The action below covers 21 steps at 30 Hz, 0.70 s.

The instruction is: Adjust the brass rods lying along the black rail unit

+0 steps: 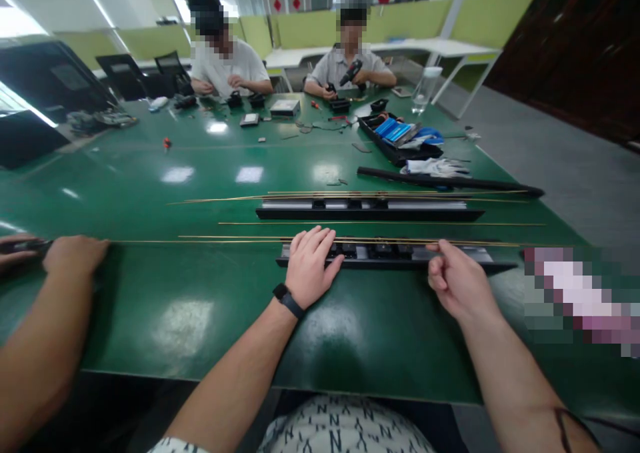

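My left hand (313, 263), with a dark watch on its wrist, lies with fingers stretched out over the near black rail assembly (400, 264) and the thin brass rods along it. Farther right, my right hand (457, 276) is closed, with its index finger and thumb at a thin brass rod (240, 242) above the same assembly. The exact pinch is partly hidden. At the far left a co-worker's hand (75, 253) is at the left end of that rod, beside a dark tool. Dark blocks and silvery strips sit inside the near assembly.
A second black rail assembly (370, 214) lies behind, with more brass rods across it. Beyond are a long black bar (480, 183), white gloves (437, 167) and a black tray (380, 143) of blue packs. Two people sit opposite, one holding a power screwdriver (351, 73).
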Tool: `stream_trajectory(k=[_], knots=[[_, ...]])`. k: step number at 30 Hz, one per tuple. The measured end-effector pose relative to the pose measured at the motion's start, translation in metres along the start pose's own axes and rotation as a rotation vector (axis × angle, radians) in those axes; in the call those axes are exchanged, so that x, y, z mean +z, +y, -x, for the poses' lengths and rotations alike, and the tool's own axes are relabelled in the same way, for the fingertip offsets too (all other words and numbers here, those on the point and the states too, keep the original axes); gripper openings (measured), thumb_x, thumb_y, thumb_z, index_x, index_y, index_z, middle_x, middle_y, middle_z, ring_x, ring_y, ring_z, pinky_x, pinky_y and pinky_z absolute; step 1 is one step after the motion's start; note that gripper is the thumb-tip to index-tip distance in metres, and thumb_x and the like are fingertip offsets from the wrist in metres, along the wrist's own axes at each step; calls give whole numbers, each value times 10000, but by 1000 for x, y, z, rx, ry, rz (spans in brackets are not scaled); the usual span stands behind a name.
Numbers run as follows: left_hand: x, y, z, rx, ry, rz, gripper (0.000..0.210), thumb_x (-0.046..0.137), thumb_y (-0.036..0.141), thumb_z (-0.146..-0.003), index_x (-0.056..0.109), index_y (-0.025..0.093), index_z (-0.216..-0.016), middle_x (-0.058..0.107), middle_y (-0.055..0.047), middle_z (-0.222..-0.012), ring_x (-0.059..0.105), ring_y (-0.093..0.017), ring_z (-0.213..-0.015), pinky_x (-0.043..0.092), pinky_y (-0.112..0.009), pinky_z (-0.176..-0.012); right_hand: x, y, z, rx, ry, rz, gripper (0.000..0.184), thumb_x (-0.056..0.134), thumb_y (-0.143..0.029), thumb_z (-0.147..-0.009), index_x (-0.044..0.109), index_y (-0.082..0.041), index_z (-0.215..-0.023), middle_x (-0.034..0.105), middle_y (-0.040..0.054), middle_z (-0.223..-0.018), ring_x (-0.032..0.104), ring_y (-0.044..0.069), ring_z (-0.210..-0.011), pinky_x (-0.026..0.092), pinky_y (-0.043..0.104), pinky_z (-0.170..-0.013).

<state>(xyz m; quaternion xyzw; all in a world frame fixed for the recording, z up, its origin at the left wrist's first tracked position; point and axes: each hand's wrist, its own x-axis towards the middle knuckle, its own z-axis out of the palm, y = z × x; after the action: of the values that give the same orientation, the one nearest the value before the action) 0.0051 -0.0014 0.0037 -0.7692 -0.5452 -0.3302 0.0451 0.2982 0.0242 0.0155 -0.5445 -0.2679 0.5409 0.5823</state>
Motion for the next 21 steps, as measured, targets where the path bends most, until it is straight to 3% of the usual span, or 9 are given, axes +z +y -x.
stream_trajectory(k=[8, 16, 21], knots=[[3, 0, 0, -25, -20, 20, 473, 582, 441, -1010, 561, 250, -1442, 656, -96, -1438, 540, -266, -1418, 363, -514, -1226, 1, -3, -1, 24, 31, -4, 173, 791, -335, -815, 737, -171, -803, 513, 14, -467, 331, 68, -298, 231, 177, -287], [3, 1, -1, -32, -20, 32, 474, 592, 444, -1001, 565, 259, -1437, 659, -94, -1434, 543, -268, -1419, 369, -518, -1232, -2, 0, -6, 20, 48, 21, 234, 836, -394, -756, 743, -180, -779, 514, 47, -489, 332, 77, -300, 210, 199, -275], [2, 2, -1, -24, -14, 33, 467, 590, 437, -1003, 570, 247, -1429, 659, -95, -1431, 538, -262, -1420, 374, -504, -1228, 2, -3, -4, 25, 67, 21, 176, 830, -326, -752, 747, -173, -772, 495, 27, -491, 336, 65, -304, 207, 177, -269]])
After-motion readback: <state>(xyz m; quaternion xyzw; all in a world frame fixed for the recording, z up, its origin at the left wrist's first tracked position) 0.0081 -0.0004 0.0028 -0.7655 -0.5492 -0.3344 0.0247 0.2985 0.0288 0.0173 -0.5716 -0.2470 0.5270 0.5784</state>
